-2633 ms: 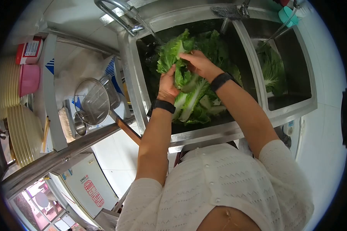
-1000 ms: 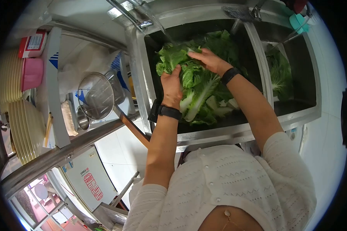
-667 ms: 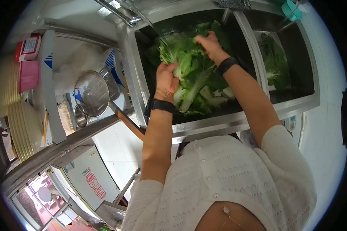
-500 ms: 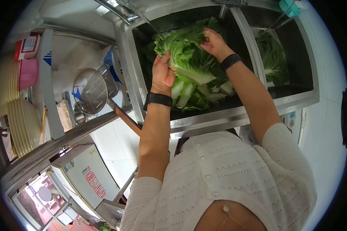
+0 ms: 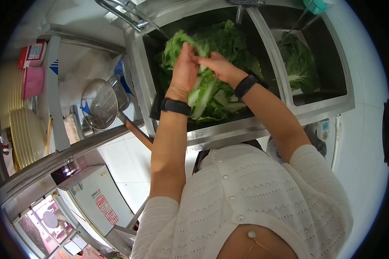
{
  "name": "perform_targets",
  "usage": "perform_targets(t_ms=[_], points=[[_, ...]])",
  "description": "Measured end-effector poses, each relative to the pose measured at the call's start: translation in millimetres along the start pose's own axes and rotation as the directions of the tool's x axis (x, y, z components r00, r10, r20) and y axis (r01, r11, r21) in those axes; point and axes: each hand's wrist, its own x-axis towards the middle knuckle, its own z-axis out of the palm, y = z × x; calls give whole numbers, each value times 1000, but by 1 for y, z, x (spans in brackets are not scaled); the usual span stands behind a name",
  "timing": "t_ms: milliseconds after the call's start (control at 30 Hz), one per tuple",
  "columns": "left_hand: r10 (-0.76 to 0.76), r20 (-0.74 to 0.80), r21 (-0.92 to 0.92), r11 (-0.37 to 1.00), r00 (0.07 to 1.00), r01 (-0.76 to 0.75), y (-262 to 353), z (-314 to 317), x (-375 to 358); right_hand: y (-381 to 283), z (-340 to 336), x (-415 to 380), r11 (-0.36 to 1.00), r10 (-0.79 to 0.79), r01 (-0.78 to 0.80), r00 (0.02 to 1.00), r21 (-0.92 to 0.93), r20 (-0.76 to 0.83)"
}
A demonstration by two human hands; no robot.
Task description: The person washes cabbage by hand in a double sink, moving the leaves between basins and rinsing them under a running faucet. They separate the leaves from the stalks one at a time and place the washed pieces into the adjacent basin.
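Note:
Both my hands are together over the left sink basin, gripping a pale-green Chinese cabbage leaf point(image 5: 173, 46) below the tap point(image 5: 157, 29). My left hand point(image 5: 185, 71) is closed around the leaf from the left. From the other side, my right hand point(image 5: 218, 67) pinches it, its fingers close against the left palm. The leaf's lower part is partly hidden by my hands. Beneath them, more cabbage leaves point(image 5: 218, 96) with white ribs fill the left basin point(image 5: 263, 56). Another cabbage leaf point(image 5: 299, 64) lies in the right basin point(image 5: 335, 80).
A long-handled wire strainer point(image 5: 100, 103) rests on the rack at left, its handle reaching toward my left forearm. Stacked cream plates point(image 5: 28, 136) and a pink container point(image 5: 33, 82) stand farther left. A turquoise item point(image 5: 315, 6) sits behind the right basin.
My right hand has moved left and down to meet my left hand. The leaf, spread between them before, is now bunched up. The view has shifted slightly.

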Motion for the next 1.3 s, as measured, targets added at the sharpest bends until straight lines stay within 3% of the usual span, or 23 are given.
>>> perform_targets(t_ms=[33, 67, 100, 133, 167, 233, 267, 333, 400, 467, 533, 600, 667, 700, 733, 800, 833, 933, 1000, 1067, 1100, 1233, 1300], points=[[-14, 49, 260, 965, 999, 1, 5, -4, -2, 1, 0, 5, 986, -61, 64, 998, 154, -23], [-7, 45, 261, 965, 999, -5, 6, -5, -4, 2, -3, 8, 986, -62, 64, 998, 151, -16], [259, 19, 569, 791, 966, -223, 6, -7, -7, 3, -6, 11, 898, -8, 15, 1000, 440, -18], [497, 84, 808, 474, 864, -351, 8, -7, -12, 1, -7, 11, 724, 47, -30, 999, 689, -6], [505, 83, 810, 468, 859, -353, 9, -9, -18, 2, -11, 15, 675, 38, -5, 999, 738, -28], [99, -163, 489, 872, 982, -7, 2, -17, -31, 10, -22, 23, 668, -78, 21, 996, 744, 41], [-148, -203, 255, 946, 968, 199, -3, -22, -38, 12, -23, 25, 656, -183, 48, 978, 753, 97], [-100, -177, 200, 970, 979, 135, -13, -31, -41, 12, -18, 27, 648, -210, 50, 971, 760, 115], [217, -119, -2, 976, 969, -219, -24, -37, -39, 10, -5, 28, 594, -222, 120, 975, 795, 19], [271, -142, 51, 963, 952, -266, -12, -44, -36, 12, -7, 37, 687, -168, 64, 983, 724, 72], [302, -181, 510, 843, 936, -173, 4, -52, -34, 14, -7, 47, 766, -114, 11, 986, 643, 119], [354, -206, 646, 749, 912, -145, 14, -54, -28, 18, -7, 55, 855, 70, -48, 997, 517, -22], [516, -302, 365, 839, 802, -403, 9, -63, -13, 10, 8, 51, 842, 6, 5, 1000, 540, -17], [468, -399, 172, 883, 788, -437, 6, -69, -6, 6, 16, 51, 820, -59, 60, 998, 569, -20], [471, -398, 169, 881, 787, -442, 8, -67, -6, 8, 18, 56, 823, -62, 62, 998, 565, -20], [179, -505, -245, 908, 844, -339, 11, -65, -9, 19, 21, 67, 799, -135, 133, 990, 586, -41], [133, -460, -259, 926, 878, -276, 2, -85, -2, 21, 22, 69, 808, -134, 103, 991, 581, 11], [80, -461, -97, 985, 884, -140, 3, -101, -6, 30, 25, 73, 841, -15, 18, 1000, 540, -9], [174, -449, 13, 982, 876, -189, 6, -93, -13, 46, 21, 85, 892, -39, 13, 998, 452, 48], [332, -495, 370, 917, 803, -151, 15, -82, -22, 61, 31, 93, 936, 159, -43, 937, 349, -310], [291, -478, 412, 908, 829, -81, 21, -79, -29, 69, 26, 99, 914, 147, -75, 977, 399, -153], [335, -500, 559, 829, 799, 2, 22, -77, -42, 58, 46, 98, 908, 146, -26, 955, 419, -257], [376, -478, 565, 823, 794, -50, 21, -81, -46, 35, 61, 81, 821, 51, -17, 998, 571, -45]])
